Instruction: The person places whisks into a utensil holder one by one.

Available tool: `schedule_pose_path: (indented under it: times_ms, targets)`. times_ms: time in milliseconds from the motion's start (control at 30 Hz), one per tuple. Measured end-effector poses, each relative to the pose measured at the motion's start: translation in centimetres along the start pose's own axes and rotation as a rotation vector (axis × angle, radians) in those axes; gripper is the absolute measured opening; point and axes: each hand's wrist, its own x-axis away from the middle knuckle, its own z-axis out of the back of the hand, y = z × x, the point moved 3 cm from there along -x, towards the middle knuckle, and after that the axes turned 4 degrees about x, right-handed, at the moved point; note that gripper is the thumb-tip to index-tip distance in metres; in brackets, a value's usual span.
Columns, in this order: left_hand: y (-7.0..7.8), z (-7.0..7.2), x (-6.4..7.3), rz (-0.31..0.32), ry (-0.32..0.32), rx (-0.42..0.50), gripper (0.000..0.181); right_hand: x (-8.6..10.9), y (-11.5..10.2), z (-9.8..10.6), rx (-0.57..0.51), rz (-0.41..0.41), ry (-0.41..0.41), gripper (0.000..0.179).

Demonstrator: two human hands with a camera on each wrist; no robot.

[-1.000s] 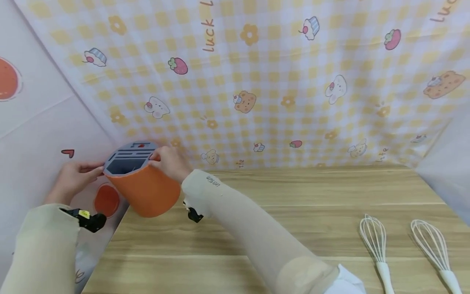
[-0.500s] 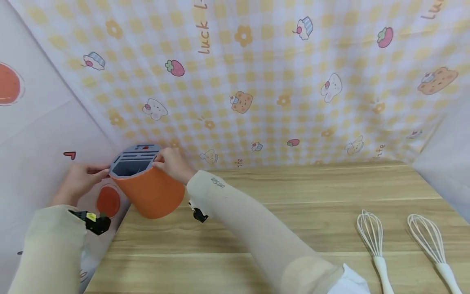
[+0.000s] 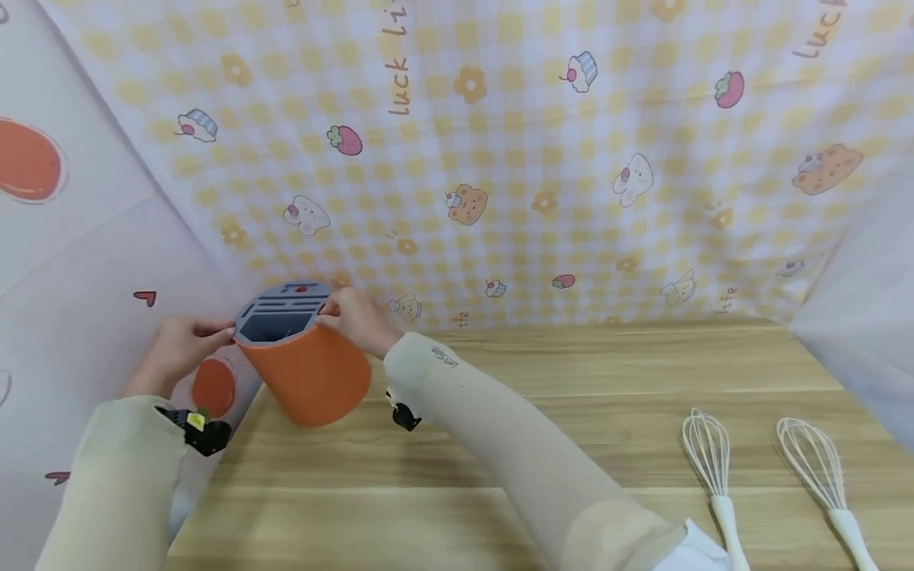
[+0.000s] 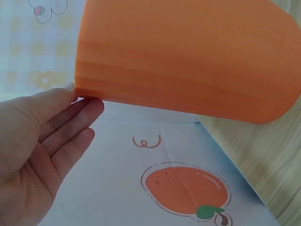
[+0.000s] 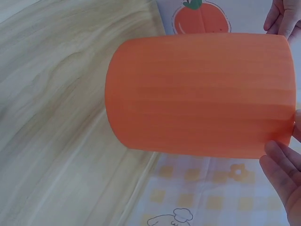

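Observation:
At the back left corner of the table stands an orange knife block, its grey slotted top facing up, with a wide opening on the near side. My left hand pinches the left side of its rim. In the left wrist view, the thumb of that hand is at the rim's edge and the fingertips press on the orange wall. My right hand grips the opposite side of the rim. Fingers lie along the orange wall in the right wrist view.
Two white whisks lie on the wooden table at the right. A yellow checked cloth hangs behind, and a white printed cloth hangs along the left edge.
The knife block has shifted slightly to the right, with both hands moving along on its rim. The head view has turned a little. The whisks stay put on the table.

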Motion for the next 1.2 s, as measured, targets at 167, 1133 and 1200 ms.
schedule_pose_path:
  times_ms: [167,1133,1200]
  targets:
    - [0.5,-0.4,0.1,-0.063,0.019,-0.020,0.050,0.6,0.3,0.6,0.035,-0.014,-0.007,0.013]
    - [5.5,-3.9,1.9,-0.256,0.035,-0.034,0.037,5.2,3.1,4.6,-0.087,-0.037,0.001,0.011]
    - [5.8,-4.1,2.1,-0.266,0.040,-0.046,0.036,5.5,3.2,4.9,-0.084,-0.042,-0.003,0.011]
